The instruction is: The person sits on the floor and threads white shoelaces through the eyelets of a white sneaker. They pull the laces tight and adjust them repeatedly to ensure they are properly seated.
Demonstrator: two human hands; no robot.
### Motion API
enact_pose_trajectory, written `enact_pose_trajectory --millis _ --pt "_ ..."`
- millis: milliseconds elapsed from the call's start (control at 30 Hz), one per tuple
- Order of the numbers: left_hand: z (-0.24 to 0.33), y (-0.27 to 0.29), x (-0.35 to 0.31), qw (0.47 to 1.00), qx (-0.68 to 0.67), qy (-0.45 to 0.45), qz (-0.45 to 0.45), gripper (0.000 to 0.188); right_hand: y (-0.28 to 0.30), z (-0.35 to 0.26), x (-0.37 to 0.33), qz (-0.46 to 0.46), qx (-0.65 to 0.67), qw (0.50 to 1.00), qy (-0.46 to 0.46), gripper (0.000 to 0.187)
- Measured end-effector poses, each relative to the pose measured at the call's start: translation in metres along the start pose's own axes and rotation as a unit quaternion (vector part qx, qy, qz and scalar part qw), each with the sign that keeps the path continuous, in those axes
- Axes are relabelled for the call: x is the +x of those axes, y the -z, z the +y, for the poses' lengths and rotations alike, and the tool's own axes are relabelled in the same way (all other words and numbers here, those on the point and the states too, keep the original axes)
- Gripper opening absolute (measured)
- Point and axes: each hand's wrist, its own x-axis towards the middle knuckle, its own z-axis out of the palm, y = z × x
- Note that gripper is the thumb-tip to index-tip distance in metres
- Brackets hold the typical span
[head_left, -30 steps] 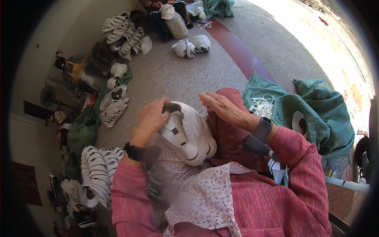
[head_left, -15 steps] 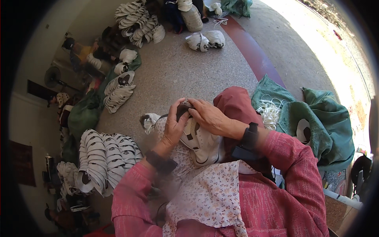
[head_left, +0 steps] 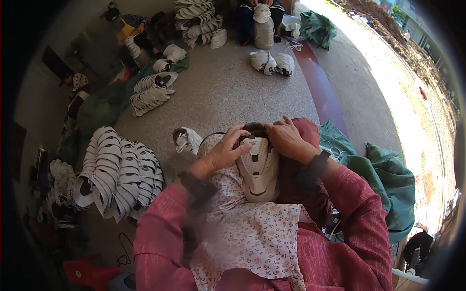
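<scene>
A cream-white shoe upper (head_left: 260, 177) rests on my lap, its toe pointing toward me. Its dark-lined collar (head_left: 254, 127) is at the far end. My left hand (head_left: 225, 151) holds the collar's left side, with the thumb lying over the tongue area. On the right edge of the collar, my right hand (head_left: 287, 139) pinches the material with bent fingers, one finger lifted away. Whatever lies under the fingertips is hidden. Under the upper lies a floral apron (head_left: 252, 237). Just beyond my left knee sits another white shoe upper (head_left: 187, 140).
Stacked white uppers (head_left: 119, 169) fill the left, with more stacks (head_left: 153, 92) farther back. A green sack (head_left: 383, 179) and white laces (head_left: 335, 151) lie at the right. A red stool (head_left: 90, 271) is at lower left. Other people work at the back.
My hands have drawn apart to the two sides of the collar, and the upper now sits straighter, with its tongue showing. The whole view has shifted.
</scene>
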Motion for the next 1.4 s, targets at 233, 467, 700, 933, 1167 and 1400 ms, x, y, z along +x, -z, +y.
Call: enact_pose_trajectory --millis 233,467,700,933,1167,1400 --pt "0.007 -0.006 0.005 0.995 0.093 -0.011 -0.014 0.104 0.013 0.033 -0.003 -0.035 0.341 0.939 0.001 0.035" --pt "0.021 -0.042 0.004 0.95 0.26 -0.144 0.09 0.092 0.041 0.132 -0.183 0.164 0.601 0.705 -0.339 0.041" --pt "0.037 -0.073 0.021 0.948 0.295 -0.062 0.105 0.059 -0.094 0.206 -0.402 0.123 0.559 0.564 -0.595 0.032" --pt "0.032 -0.08 0.038 0.947 0.299 0.015 0.116 0.054 -0.203 0.218 -0.378 0.038 0.315 0.839 -0.443 0.041" --pt "0.034 -0.056 0.022 0.981 0.186 0.029 0.046 0.061 -0.242 0.18 -0.379 -0.099 0.109 0.874 -0.463 0.027" --pt "0.058 -0.047 0.022 0.996 -0.042 0.081 -0.013 0.062 -0.218 0.178 -0.426 0.064 0.304 0.757 -0.575 0.031"
